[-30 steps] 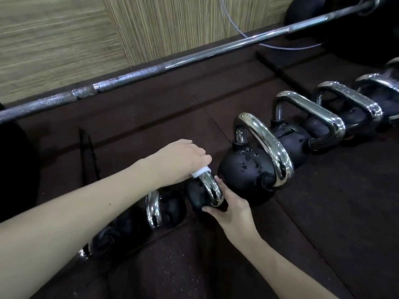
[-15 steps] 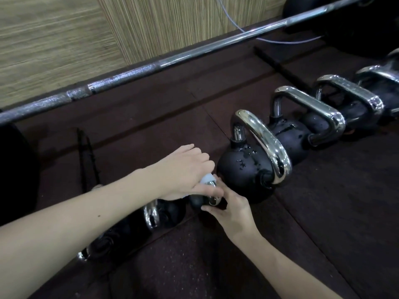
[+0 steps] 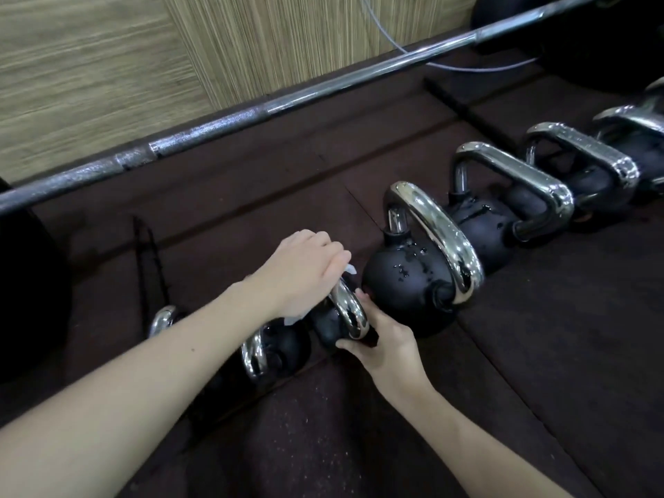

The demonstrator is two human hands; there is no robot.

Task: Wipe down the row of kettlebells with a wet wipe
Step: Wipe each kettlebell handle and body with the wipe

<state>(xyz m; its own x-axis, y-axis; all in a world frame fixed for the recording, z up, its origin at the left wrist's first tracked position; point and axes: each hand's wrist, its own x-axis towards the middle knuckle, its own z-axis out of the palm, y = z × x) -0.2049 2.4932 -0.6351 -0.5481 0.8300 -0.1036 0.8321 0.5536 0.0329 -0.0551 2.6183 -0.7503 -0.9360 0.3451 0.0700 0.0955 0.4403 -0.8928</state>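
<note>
A row of black kettlebells with chrome handles runs diagonally across the dark rubber floor. My left hand [image 3: 305, 271] presses a white wet wipe [image 3: 349, 269] over the top of the chrome handle of a small kettlebell [image 3: 346, 310]. My right hand [image 3: 384, 345] grips that kettlebell's black body from the near side. To its right stands a larger kettlebell [image 3: 413, 282] with wet drops on its ball. Smaller kettlebells [image 3: 273, 350] lie to the left, partly hidden under my left forearm.
A long steel barbell [image 3: 287, 98] lies along the wood-grain wall behind the row, with black weight plates at the far left [image 3: 28, 296] and top right. More kettlebells [image 3: 546, 188] continue toward the right edge. A grey cable [image 3: 467, 66] trails by the wall.
My left hand with the wipe has slid from the handle's near lower end back up over its top. My right hand keeps its hold on the small kettlebell.
</note>
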